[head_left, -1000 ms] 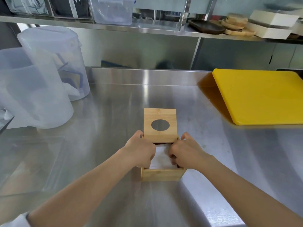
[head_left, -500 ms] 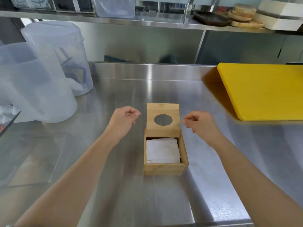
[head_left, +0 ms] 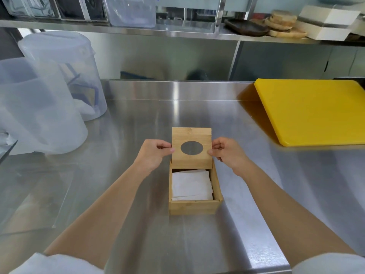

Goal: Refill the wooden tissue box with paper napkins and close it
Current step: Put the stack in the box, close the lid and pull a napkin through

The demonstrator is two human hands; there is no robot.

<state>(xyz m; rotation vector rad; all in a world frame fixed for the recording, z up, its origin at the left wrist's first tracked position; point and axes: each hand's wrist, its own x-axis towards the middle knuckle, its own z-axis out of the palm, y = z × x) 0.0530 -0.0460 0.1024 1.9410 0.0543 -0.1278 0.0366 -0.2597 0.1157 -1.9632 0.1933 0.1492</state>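
Observation:
The wooden tissue box (head_left: 194, 207) stands on the steel counter in front of me, open at the top. White paper napkins (head_left: 191, 184) lie stacked inside it. Its wooden lid (head_left: 191, 161), with an oval hole in the middle, is raised at the box's far end and tilts up. My left hand (head_left: 154, 155) pinches the lid's left edge. My right hand (head_left: 227, 153) pinches its right edge.
Two large translucent plastic containers (head_left: 39, 107) stand at the left. A yellow cutting board (head_left: 316, 109) lies at the right. A clear sheet (head_left: 29, 194) rests on the counter near left. A shelf (head_left: 177, 33) above holds bins and wooden plates.
One second ago both hands pressed the napkins inside the box. They then lifted out and apart, and now each grips a side edge of the raised lid.

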